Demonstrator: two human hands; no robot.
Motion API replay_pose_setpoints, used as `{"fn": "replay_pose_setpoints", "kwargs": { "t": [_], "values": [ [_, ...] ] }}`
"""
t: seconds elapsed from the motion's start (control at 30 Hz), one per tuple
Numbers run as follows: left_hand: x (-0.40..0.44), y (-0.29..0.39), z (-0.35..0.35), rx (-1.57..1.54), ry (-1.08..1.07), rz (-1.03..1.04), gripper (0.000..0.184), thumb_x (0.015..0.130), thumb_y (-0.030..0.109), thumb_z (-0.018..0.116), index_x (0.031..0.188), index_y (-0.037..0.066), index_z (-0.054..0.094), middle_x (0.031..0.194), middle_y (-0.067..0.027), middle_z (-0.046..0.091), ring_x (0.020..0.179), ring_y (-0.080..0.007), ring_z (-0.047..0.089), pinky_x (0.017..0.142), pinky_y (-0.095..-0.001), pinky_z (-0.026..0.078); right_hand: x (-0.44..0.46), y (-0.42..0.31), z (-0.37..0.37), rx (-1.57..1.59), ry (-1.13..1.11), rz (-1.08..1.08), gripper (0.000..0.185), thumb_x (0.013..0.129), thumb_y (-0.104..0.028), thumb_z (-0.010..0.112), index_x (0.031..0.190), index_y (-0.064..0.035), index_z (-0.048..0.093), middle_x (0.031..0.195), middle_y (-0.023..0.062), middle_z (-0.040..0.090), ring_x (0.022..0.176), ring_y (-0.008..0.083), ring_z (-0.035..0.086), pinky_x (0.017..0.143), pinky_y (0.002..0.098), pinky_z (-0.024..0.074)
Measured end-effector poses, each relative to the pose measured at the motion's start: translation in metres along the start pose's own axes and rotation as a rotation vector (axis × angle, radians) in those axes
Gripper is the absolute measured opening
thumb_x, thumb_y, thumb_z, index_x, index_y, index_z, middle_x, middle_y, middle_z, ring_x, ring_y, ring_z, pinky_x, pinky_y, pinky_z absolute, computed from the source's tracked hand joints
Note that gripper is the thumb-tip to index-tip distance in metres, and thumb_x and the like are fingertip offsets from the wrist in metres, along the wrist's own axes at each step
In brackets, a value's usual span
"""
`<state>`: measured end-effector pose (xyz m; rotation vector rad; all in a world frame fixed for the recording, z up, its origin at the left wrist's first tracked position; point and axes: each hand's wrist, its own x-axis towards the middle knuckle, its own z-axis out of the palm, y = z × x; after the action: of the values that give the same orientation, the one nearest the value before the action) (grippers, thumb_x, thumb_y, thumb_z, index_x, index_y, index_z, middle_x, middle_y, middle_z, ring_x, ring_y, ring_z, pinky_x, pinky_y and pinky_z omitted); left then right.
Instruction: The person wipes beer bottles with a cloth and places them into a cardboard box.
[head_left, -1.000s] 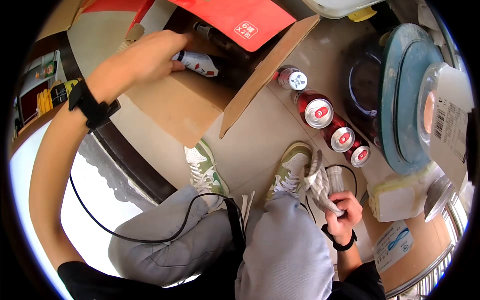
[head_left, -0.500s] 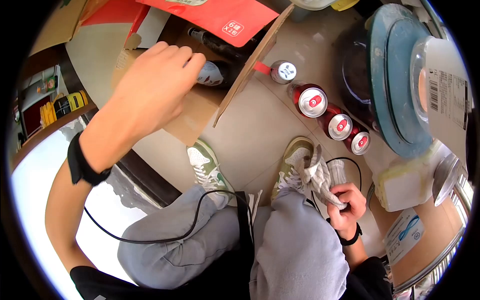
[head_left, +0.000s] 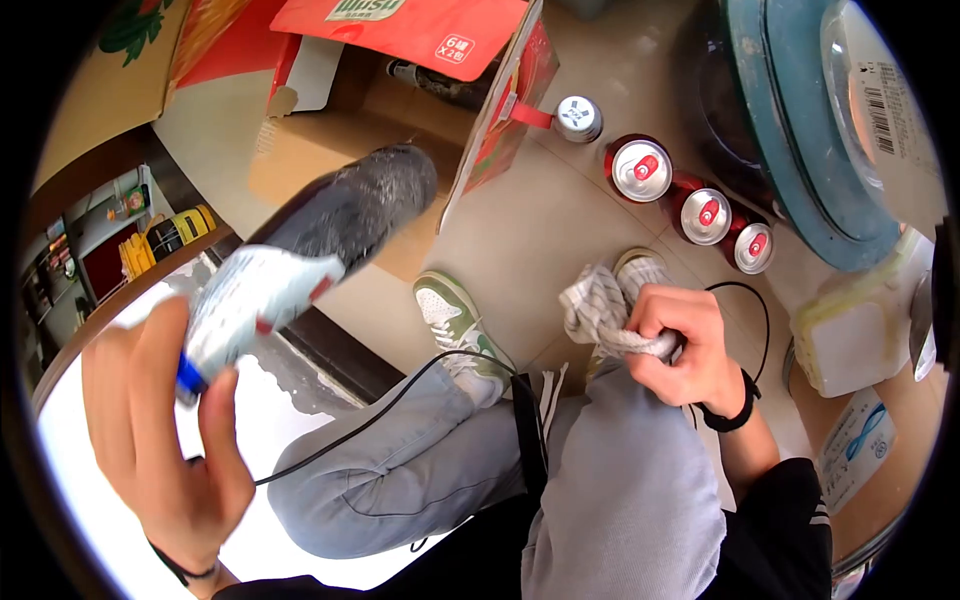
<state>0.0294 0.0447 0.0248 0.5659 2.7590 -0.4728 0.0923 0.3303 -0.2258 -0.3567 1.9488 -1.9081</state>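
A dark bottle (head_left: 350, 205) with a pale label and a blue cap is in my left hand (head_left: 165, 450), which grips it near the cap. The bottle lies slanted in the air, its base towards the box, and its dark surface looks dusty or scuffed. Bunched in my right hand (head_left: 690, 345), above my right knee, is a whitish knitted cloth or glove (head_left: 595, 305). Ahead stands an open red cardboard box (head_left: 400, 30) with another dark bottle (head_left: 455, 90) lying inside, partly hidden by the flap.
Three red drink cans (head_left: 640, 168) stand in a slanting row on the tiled floor, beside a smaller silver-topped container (head_left: 578, 118). At right are a large dark pot with a teal lid (head_left: 800, 130) and a whitish plastic tub (head_left: 850, 330). A black cable (head_left: 370, 405) crosses my legs.
My left hand has come back from the box to the lower left with a bottle in it. My right hand has lifted slightly with the cloth. The view has shifted.
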Motion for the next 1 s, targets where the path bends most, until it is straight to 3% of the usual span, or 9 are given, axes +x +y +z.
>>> {"fn": "replay_pose_setpoints", "kwargs": {
  "t": [0.07,0.1,0.37,0.5,0.53,0.6,0.7,0.8,1.0],
  "values": [
    [-0.013,0.001,-0.011,0.021,0.030,0.059,0.028,0.084,0.004,0.065,0.108,-0.010,0.060,0.085,-0.0184,0.056,0.074,-0.0304,0.053,0.070,-0.0371,0.044,0.004,0.000,0.003,0.014,-0.017,0.001,0.018,0.061,-0.002,0.064,0.066,-0.0023,0.047,0.065,0.0089,0.051,0.056,0.0247,0.049,0.051,0.0312,0.0370],
    [-0.029,0.005,-0.018,0.011,-0.026,-0.005,0.034,0.088,0.002,0.061,0.121,-0.008,0.058,0.095,-0.0227,0.057,0.086,-0.0319,0.055,0.070,-0.0371,0.043,0.004,0.001,0.003,0.016,-0.020,-0.001,0.018,0.061,-0.001,0.065,0.066,-0.0020,0.048,0.065,0.0088,0.052,0.056,0.0242,0.049,0.051,0.0310,0.0374],
    [-0.032,0.035,-0.017,-0.172,-0.080,0.120,0.032,0.080,0.008,0.072,0.109,-0.005,0.066,0.089,-0.0162,0.065,0.074,-0.0308,0.061,0.072,-0.0417,0.050,-0.001,0.003,-0.006,-0.066,0.177,0.081,0.017,0.066,0.001,0.074,0.069,0.0014,0.056,0.078,0.0062,0.059,0.066,0.0154,0.054,0.057,0.0267,0.0398],
    [-0.028,0.053,0.006,-0.224,-0.192,0.131,0.027,0.088,0.016,0.065,0.109,0.000,0.068,0.093,-0.0158,0.066,0.082,-0.0307,0.064,0.079,-0.0436,0.051,-0.002,0.001,-0.006,-0.143,0.246,0.263,0.018,0.071,-0.003,0.077,0.075,0.0048,0.061,0.083,0.0044,0.057,0.069,0.0105,0.051,0.058,0.0246,0.0388],
    [-0.021,0.053,0.005,-0.235,-0.208,0.211,0.034,0.085,0.008,0.064,0.114,-0.010,0.060,0.091,-0.0194,0.058,0.079,-0.0310,0.055,0.073,-0.0394,0.047,-0.003,0.002,-0.004,-0.134,0.261,0.282,0.018,0.072,-0.003,0.078,0.076,0.0050,0.063,0.084,0.0044,0.057,0.069,0.0105,0.051,0.059,0.0243,0.0390],
    [-0.014,0.051,0.027,-0.204,-0.235,0.320,0.034,0.083,0.011,0.065,0.108,-0.010,0.061,0.089,-0.0185,0.059,0.076,-0.0316,0.055,0.074,-0.0405,0.049,-0.003,0.002,-0.005,-0.130,0.271,0.320,0.018,0.074,-0.004,0.079,0.079,0.0054,0.065,0.086,0.0044,0.057,0.070,0.0104,0.052,0.059,0.0238,0.0392],
    [-0.002,0.055,0.077,-0.175,-0.100,0.488,0.032,0.081,0.012,0.065,0.104,-0.010,0.061,0.085,-0.0148,0.057,0.073,-0.0283,0.054,0.072,-0.0375,0.048,-0.004,0.001,-0.005,-0.122,0.272,0.338,0.017,0.076,-0.005,0.079,0.082,0.0057,0.068,0.089,0.0045,0.057,0.073,0.0105,0.053,0.062,0.0230,0.0405],
    [0.010,0.065,0.124,-0.166,0.062,0.493,0.018,0.074,0.006,0.065,0.089,-0.004,0.064,0.069,-0.0032,0.046,0.065,-0.0149,0.048,0.066,-0.0283,0.043,-0.007,-0.002,-0.003,-0.118,0.324,0.334,0.015,0.078,-0.004,0.079,0.085,0.0057,0.069,0.091,0.0043,0.057,0.076,0.0099,0.054,0.065,0.0219,0.0413],
    [0.014,0.066,0.178,-0.150,0.180,0.578,0.021,0.073,0.008,0.065,0.090,-0.005,0.064,0.069,-0.0019,0.046,0.063,-0.0139,0.047,0.061,-0.0258,0.039,-0.004,-0.018,0.004,-0.085,0.289,0.461,0.016,0.079,-0.005,0.078,0.089,0.0053,0.071,0.095,0.0035,0.057,0.078,0.0088,0.055,0.066,0.0217,0.0418]
  ]
}}
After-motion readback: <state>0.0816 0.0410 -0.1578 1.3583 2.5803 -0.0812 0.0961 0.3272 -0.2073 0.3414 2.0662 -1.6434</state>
